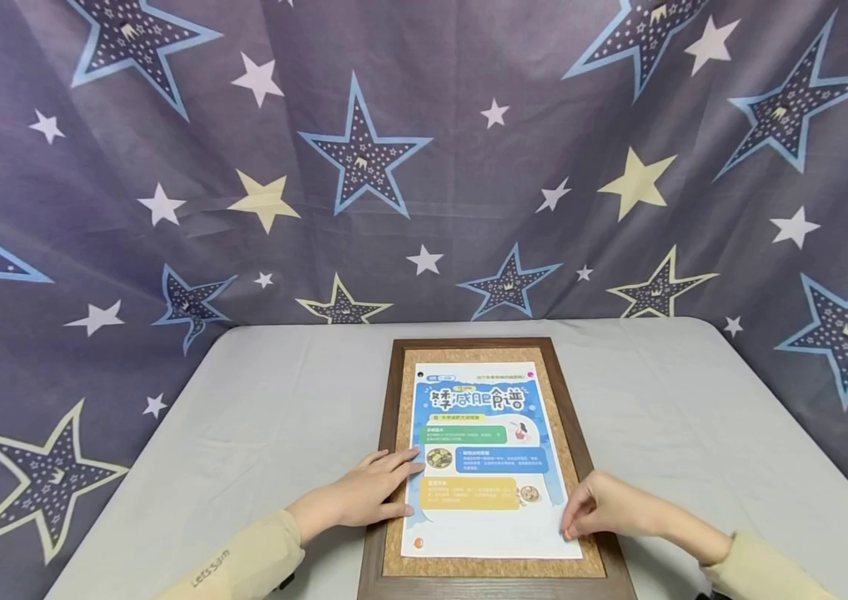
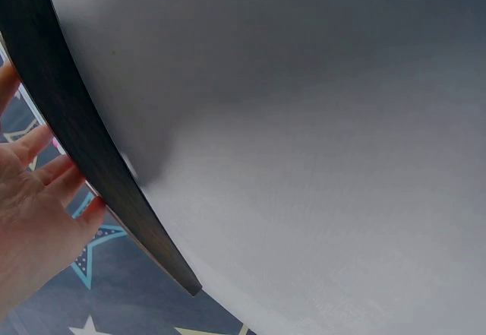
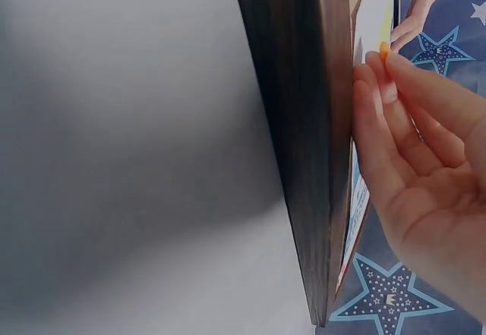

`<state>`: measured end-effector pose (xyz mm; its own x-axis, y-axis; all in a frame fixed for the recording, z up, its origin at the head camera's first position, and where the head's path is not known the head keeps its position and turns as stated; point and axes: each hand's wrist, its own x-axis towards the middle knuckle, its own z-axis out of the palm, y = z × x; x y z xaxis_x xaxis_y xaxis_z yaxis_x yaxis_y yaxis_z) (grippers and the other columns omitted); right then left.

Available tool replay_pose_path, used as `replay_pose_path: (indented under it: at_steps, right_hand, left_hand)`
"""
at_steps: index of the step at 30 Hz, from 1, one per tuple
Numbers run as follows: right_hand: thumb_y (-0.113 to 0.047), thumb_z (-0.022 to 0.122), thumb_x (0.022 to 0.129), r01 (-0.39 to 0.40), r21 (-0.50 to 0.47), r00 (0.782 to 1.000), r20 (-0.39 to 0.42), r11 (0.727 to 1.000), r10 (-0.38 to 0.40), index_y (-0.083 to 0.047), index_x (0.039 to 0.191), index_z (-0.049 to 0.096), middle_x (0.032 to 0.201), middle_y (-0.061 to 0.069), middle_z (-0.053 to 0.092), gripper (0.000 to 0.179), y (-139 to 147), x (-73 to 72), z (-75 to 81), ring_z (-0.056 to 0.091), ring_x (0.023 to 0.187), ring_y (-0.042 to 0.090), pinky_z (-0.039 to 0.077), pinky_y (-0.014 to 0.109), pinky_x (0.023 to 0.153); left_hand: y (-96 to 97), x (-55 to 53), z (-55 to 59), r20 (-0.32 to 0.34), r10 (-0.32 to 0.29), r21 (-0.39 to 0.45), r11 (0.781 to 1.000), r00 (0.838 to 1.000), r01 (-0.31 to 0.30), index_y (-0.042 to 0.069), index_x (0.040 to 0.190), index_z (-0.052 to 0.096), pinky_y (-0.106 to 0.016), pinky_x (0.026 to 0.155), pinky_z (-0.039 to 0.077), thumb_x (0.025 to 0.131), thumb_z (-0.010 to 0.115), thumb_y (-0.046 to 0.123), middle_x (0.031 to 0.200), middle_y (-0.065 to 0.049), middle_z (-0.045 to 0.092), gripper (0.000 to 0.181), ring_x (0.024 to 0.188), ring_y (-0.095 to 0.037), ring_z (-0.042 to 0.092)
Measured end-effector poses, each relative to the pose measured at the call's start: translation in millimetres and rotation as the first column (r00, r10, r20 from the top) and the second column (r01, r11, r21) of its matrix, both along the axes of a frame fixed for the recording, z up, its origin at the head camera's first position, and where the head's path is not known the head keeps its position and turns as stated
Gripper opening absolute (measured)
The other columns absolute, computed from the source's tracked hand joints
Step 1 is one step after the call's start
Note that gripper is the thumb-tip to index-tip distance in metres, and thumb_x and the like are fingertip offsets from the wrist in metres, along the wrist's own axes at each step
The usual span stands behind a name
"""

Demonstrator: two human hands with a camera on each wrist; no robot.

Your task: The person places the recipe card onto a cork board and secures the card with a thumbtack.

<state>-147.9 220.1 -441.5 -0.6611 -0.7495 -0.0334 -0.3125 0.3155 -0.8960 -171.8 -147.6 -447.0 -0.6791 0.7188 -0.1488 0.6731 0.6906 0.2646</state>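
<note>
A printed poster (image 1: pixel 491 533) with blue, green and yellow panels lies on a cork board (image 1: pixel 494 568) with a dark wooden frame (image 1: pixel 574 417). My left hand (image 1: pixel 371 492) rests across the frame's left side, fingers spread, fingertips on the poster's left edge. At the poster's lower right corner, my right hand (image 1: pixel 604 508) pinches a small orange push pin (image 3: pixel 384 48) between thumb and fingertips. A black pin (image 1: pixel 419 374) sits in the top left corner, a pink pin (image 1: pixel 530 374) in the top right, and an orange pin (image 1: pixel 418 542) in the bottom left.
The board lies on a table with a light grey cover (image 1: pixel 288 400). Behind and beside the table hangs a dark curtain (image 1: pixel 439 208) printed with stars. Both forearms wear pale yellow sleeves (image 1: pixel 243 558).
</note>
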Motion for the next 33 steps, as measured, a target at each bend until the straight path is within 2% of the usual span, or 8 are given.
replay_pose_path:
  at_steps: [10,22,33]
  right_hand:
    - [-0.008,0.067,0.074,-0.022,0.022,0.999,0.05,1.0,0.021,0.001,0.075,0.069,0.068,0.002,0.066,0.009,-1.8,3.9,1.1,0.052,0.057,-0.003,0.047,0.018,0.049]
    - [0.001,0.064,0.072,-0.055,0.038,0.997,0.059,0.998,0.052,0.002,0.074,0.068,0.068,-0.001,0.065,0.005,-4.5,3.9,1.7,0.05,0.055,-0.004,0.046,0.016,0.048]
    - [0.003,0.065,0.072,-0.068,0.067,0.997,0.044,0.995,0.065,0.001,0.073,0.068,0.065,0.006,0.065,0.004,-6.5,3.5,4.8,0.047,0.053,-0.005,0.043,0.014,0.045]
  left_hand:
    - [-0.2,-0.3,-1.7,0.008,-0.002,-0.002,1.0,1.0,0.002,0.011,0.136,0.034,-0.047,0.105,0.017,0.088,0.047,0.045,0.144,-0.011,0.022,0.06,0.131,-0.023,0.023]
    - [-0.1,-0.2,-1.5,-0.005,-0.005,-0.001,1.0,1.0,0.005,0.011,0.136,0.033,-0.047,0.105,0.018,0.088,0.046,0.045,0.144,-0.011,0.022,0.061,0.131,-0.022,0.023]
    - [-0.1,-0.3,-0.2,-0.006,-0.005,0.003,1.0,1.0,0.005,0.01,0.136,0.034,-0.047,0.105,0.018,0.088,0.047,0.044,0.144,-0.011,0.023,0.06,0.131,-0.023,0.023]
